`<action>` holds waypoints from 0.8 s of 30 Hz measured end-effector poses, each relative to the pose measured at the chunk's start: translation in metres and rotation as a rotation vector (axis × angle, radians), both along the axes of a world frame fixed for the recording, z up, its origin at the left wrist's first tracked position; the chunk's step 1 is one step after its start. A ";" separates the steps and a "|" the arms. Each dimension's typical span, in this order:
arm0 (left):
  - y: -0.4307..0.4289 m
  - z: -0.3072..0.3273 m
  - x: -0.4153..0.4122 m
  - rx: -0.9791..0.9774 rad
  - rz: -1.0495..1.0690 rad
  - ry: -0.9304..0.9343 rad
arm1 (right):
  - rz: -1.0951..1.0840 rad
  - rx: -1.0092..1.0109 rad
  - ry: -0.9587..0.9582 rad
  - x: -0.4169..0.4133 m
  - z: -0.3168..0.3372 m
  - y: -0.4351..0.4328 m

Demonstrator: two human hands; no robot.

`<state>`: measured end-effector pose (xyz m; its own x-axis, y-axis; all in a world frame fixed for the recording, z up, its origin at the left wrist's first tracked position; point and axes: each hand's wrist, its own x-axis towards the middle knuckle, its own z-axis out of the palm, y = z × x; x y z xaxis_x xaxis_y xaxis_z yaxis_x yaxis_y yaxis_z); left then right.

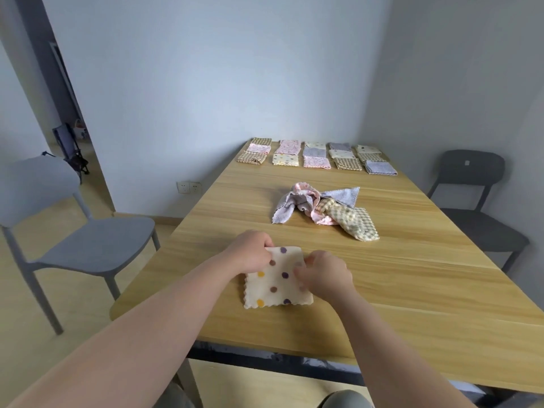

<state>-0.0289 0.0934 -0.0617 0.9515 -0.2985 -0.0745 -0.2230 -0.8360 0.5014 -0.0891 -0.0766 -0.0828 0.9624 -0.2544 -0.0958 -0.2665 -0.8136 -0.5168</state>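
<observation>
Folding well along: fifteen folded cloths (316, 156) lined up at the counter's (412, 275) far end, heap (325, 210) mid-counter left to do. Left hand (250, 250) and right hand (323, 275) pinch the dotted cloth (275, 282), flat near the front edge.

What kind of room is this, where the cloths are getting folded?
Probably a plain dining room in a home: a wooden table where the left hand and right hand hold a dotted cloth, a grey chair and a dark chair beside it, and wall sockets.
</observation>
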 end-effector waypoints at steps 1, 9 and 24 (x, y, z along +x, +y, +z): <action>0.005 0.005 -0.002 -0.052 0.018 0.002 | 0.003 0.148 -0.013 0.004 0.004 -0.001; 0.075 0.032 0.013 -0.537 0.122 0.050 | 0.170 0.906 -0.011 0.040 0.018 0.020; 0.241 0.171 0.115 -0.591 0.064 0.214 | -0.006 1.035 -0.071 0.127 0.150 0.174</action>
<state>0.0860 0.3348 0.1096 0.9510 -0.2907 -0.1052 -0.0252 -0.4120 0.9108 0.0382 0.0978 0.0671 0.9733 -0.0842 -0.2133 -0.2107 0.0389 -0.9768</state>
